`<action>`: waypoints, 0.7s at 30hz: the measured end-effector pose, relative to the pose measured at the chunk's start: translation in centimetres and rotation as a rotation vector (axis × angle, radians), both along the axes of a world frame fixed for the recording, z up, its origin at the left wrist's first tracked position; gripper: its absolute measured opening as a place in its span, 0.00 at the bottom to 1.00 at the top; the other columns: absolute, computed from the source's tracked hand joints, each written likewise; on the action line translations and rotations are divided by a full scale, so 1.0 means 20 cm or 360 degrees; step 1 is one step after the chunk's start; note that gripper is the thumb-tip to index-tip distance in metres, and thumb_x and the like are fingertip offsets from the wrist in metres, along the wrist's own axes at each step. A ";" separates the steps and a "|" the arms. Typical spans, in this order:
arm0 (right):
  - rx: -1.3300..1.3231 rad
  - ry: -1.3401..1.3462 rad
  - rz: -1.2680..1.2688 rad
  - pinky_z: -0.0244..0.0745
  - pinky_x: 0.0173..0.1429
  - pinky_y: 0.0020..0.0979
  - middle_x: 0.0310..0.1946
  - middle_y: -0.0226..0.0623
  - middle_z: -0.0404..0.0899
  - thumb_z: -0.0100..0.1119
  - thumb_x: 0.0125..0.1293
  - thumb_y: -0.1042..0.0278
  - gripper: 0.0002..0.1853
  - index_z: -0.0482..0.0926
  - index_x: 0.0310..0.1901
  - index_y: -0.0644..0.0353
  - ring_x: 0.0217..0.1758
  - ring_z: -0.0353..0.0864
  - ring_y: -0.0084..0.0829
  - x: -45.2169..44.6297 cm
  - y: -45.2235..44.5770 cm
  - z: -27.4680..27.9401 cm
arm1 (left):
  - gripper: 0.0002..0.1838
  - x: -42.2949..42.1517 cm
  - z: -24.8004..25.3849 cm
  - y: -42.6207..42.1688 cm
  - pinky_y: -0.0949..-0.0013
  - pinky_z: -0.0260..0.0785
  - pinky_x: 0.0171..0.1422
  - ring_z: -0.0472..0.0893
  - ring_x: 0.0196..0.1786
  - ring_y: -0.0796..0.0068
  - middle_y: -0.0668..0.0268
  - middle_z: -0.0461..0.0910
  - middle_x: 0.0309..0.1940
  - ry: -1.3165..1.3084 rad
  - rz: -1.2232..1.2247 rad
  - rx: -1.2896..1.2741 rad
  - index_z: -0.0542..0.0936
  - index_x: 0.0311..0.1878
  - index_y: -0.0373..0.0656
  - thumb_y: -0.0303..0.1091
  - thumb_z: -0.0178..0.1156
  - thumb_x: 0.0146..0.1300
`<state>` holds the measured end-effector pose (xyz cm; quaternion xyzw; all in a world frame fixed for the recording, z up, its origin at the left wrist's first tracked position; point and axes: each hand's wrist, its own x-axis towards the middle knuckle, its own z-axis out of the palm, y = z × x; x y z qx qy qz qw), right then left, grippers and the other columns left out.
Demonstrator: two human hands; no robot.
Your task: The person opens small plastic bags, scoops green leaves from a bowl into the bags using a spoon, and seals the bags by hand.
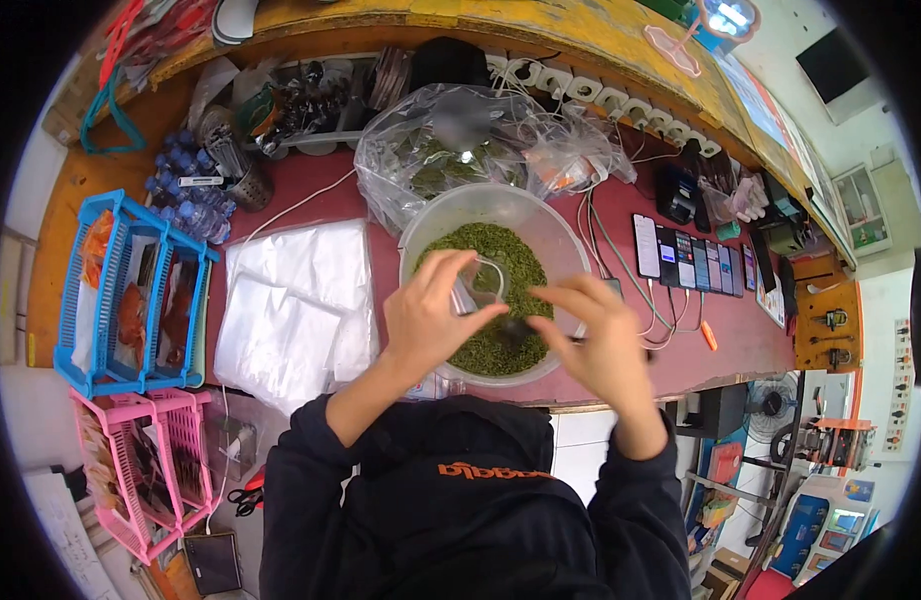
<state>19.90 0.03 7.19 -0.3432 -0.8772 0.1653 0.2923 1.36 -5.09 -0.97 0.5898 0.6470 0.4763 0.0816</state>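
A round translucent plastic tub (421, 235) holds finely chopped green dried leaves (501, 240). Over its left side, my left hand (431, 305) is closed on a small clear plastic container (488, 282), its rounded rim showing past the fingers. My right hand (596, 335) hovers over the tub's right side, slightly blurred, thumb and fingers apart. I make out nothing between them. A dark blurred object (516, 333) lies or hangs over the leaves near the right thumb; its kind is unclear.
Behind the tub sits a large clear bag (411, 150) with more green leaves. White plastic bags (296, 300) are stacked left, beside a blue basket rack (131, 300) and a pink one (146, 470). Several phones (686, 262) with charging cables lie right. A power-socket row (601, 98) runs behind.
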 end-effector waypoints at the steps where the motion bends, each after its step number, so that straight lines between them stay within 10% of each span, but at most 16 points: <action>1: -0.0032 -0.0035 0.0086 0.75 0.40 0.37 0.34 0.34 0.79 0.68 0.55 0.69 0.07 0.85 0.36 0.56 0.36 0.81 0.39 -0.05 0.02 -0.08 | 0.37 0.03 -0.02 0.00 0.64 0.77 0.49 0.83 0.48 0.62 0.63 0.81 0.46 0.0029 -0.0061 0.0062 0.79 0.54 0.43 0.43 0.80 0.38; 4: -0.0099 -0.0060 0.0221 0.77 0.41 0.36 0.36 0.35 0.80 0.67 0.56 0.72 0.06 0.83 0.36 0.60 0.37 0.82 0.40 -0.07 0.09 -0.20 | 0.40 0.02 0.06 -0.01 0.64 0.76 0.49 0.83 0.48 0.61 0.62 0.81 0.46 0.0025 -0.0177 0.0042 0.77 0.58 0.43 0.43 0.80 0.38; 9: -0.0447 0.0190 0.0211 0.77 0.39 0.30 0.32 0.36 0.83 0.68 0.55 0.78 0.09 0.85 0.39 0.62 0.33 0.83 0.32 0.00 0.06 -0.09 | 0.04 -0.15 -0.01 0.04 0.75 0.70 0.43 0.79 0.37 0.78 0.63 0.82 0.34 -0.0761 -0.0903 -0.0206 0.86 0.38 0.35 0.23 0.64 0.62; 14: -0.1337 0.0528 -0.0034 0.73 0.40 0.21 0.29 0.30 0.83 0.69 0.61 0.75 0.08 0.84 0.40 0.66 0.32 0.77 0.16 0.07 0.06 -0.23 | 0.06 -0.09 -0.04 0.02 0.75 0.71 0.38 0.79 0.33 0.81 0.66 0.82 0.32 -0.1216 -0.0876 -0.0221 0.86 0.41 0.34 0.26 0.65 0.62; 21: -0.1256 0.0816 0.0047 0.70 0.38 0.21 0.30 0.31 0.82 0.66 0.63 0.75 0.04 0.82 0.33 0.67 0.33 0.77 0.17 0.04 -0.01 -0.25 | 0.05 -0.07 0.01 -0.01 0.76 0.70 0.40 0.79 0.35 0.79 0.63 0.82 0.32 -0.1076 -0.0844 -0.0170 0.86 0.39 0.34 0.24 0.65 0.62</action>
